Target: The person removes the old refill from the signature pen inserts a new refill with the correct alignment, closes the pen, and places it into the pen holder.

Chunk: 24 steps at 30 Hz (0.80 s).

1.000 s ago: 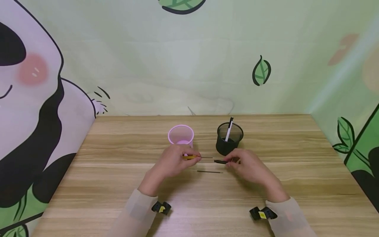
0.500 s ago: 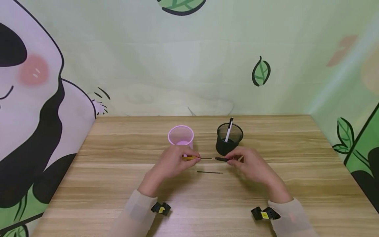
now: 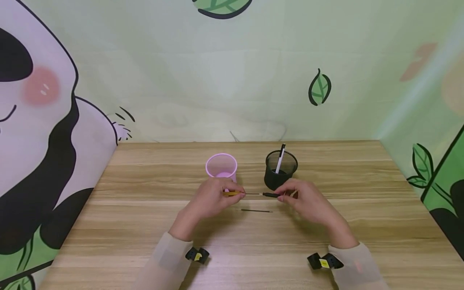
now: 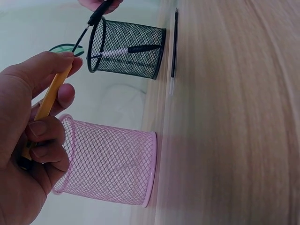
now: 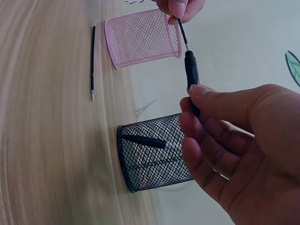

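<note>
My left hand (image 3: 217, 197) grips a yellow pen barrel (image 4: 52, 91), its far end tucked under curled fingers. Out of the barrel, past thumb and forefinger, juts a thin dark refill (image 5: 183, 32). Facing it, my right hand (image 3: 306, 203) pinches a black pen grip section (image 5: 191, 68) between thumb and fingertips. The refill's pale tip lines up with the grip section's end, right at its opening. Both parts are held above the table, roughly level. On the wood below lies another dark refill (image 3: 256, 210), side to side.
Behind my left hand stands a pink mesh pen cup (image 4: 112, 161). A black mesh pen cup (image 3: 276, 181) stands beyond my right hand, with a white-and-black pen (image 3: 280, 159) leaning inside. A printed cloth backdrop (image 3: 232, 80) rises behind the wooden table (image 3: 145, 161).
My right hand has risen slightly, bringing the black grip section into line with the refill tip. My left hand has hardly moved, and the refill on the table lies as before.
</note>
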Tool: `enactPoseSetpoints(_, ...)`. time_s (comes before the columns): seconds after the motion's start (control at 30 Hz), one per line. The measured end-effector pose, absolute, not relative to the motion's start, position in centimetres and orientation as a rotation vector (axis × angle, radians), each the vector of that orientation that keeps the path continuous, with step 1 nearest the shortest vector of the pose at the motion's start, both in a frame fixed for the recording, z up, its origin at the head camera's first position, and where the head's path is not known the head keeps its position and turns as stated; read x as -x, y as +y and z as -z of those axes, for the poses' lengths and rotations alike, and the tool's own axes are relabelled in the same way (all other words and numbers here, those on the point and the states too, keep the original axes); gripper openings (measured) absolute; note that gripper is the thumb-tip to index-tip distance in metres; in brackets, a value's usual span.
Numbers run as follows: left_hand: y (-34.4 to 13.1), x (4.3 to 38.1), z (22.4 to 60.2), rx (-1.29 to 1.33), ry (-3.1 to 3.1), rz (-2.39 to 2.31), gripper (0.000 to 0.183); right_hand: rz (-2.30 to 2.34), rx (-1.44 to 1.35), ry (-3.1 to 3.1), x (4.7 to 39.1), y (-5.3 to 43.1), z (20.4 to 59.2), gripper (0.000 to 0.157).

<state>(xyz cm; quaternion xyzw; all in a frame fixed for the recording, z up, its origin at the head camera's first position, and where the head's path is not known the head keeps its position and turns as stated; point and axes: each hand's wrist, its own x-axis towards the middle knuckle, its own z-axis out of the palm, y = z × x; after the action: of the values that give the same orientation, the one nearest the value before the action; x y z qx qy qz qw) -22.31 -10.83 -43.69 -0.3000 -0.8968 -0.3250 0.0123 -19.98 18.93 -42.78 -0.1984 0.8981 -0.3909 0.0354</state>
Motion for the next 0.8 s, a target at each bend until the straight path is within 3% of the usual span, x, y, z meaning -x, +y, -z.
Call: enactPoseSetpoints(0.8,-10.5,22.2,43.8,0.975,-2.776,0.993,0.013,1.214,0.677,2.761,20.0,17.8,42.9,0.013)
